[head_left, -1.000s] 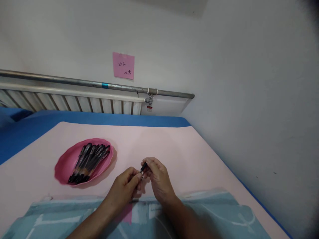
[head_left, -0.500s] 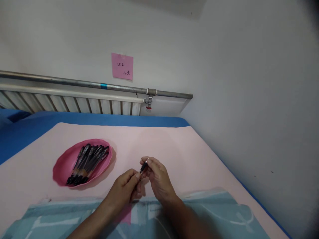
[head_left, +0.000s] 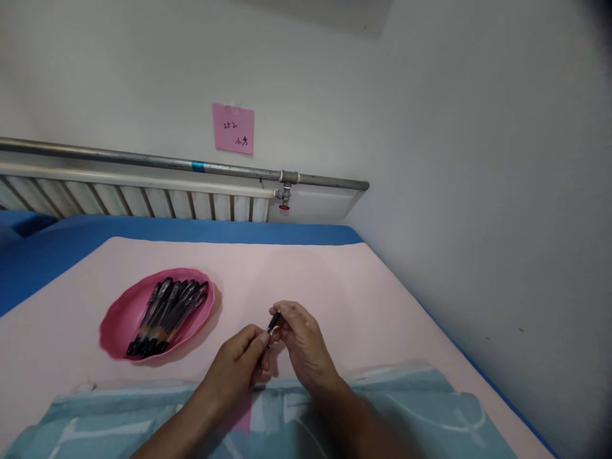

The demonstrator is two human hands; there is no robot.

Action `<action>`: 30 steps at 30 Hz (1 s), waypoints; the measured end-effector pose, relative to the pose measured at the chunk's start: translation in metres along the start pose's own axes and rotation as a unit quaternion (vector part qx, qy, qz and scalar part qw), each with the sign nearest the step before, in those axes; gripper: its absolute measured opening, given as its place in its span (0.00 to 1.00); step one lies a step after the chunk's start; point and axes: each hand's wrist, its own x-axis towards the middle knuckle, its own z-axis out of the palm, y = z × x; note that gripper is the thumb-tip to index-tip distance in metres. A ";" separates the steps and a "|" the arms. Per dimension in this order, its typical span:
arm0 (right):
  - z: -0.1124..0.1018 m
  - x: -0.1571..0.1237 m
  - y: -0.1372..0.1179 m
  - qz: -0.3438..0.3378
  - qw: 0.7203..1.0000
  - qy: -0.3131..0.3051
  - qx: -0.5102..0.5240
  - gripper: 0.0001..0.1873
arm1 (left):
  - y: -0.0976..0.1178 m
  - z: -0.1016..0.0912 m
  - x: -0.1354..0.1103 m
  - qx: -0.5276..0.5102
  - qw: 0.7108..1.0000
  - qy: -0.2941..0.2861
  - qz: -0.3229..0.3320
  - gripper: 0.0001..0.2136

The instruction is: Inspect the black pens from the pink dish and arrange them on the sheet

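My left hand (head_left: 241, 358) and my right hand (head_left: 302, 343) meet over the pink sheet, both pinched on one short black pen (head_left: 273, 322). Only the pen's upper end shows between the fingertips; the rest is hidden by my fingers. To the left, a pink oval dish (head_left: 119, 317) holds several black pens (head_left: 167, 309) lying side by side.
A pink sheet (head_left: 306, 274) covers a blue surface (head_left: 57, 245). A light blue patterned cloth (head_left: 392, 408) lies along the near edge. A white wall stands close on the right. A radiator and metal pipe (head_left: 191, 167) run along the back wall under a pink note (head_left: 233, 128).
My hands and the pen stay almost in place; the fingers shift slightly on the pen. The view has drifted a little.
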 end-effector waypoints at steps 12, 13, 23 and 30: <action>0.000 0.000 0.000 -0.006 1.000 -0.005 0.022 0.11 | 0.000 0.000 -0.001 0.002 1.000 -0.004 0.008 0.16; 0.000 0.000 -0.001 -0.006 1.000 0.006 0.021 0.10 | 0.001 0.000 -0.001 0.014 1.000 0.000 0.013 0.16; -0.002 0.001 -0.001 -0.014 0.999 -0.021 0.043 0.10 | 0.003 0.001 -0.003 0.039 0.999 0.012 0.023 0.16; -0.001 0.000 -0.006 -0.029 0.999 0.017 0.025 0.06 | 0.007 0.002 -0.005 0.124 0.990 0.031 0.054 0.14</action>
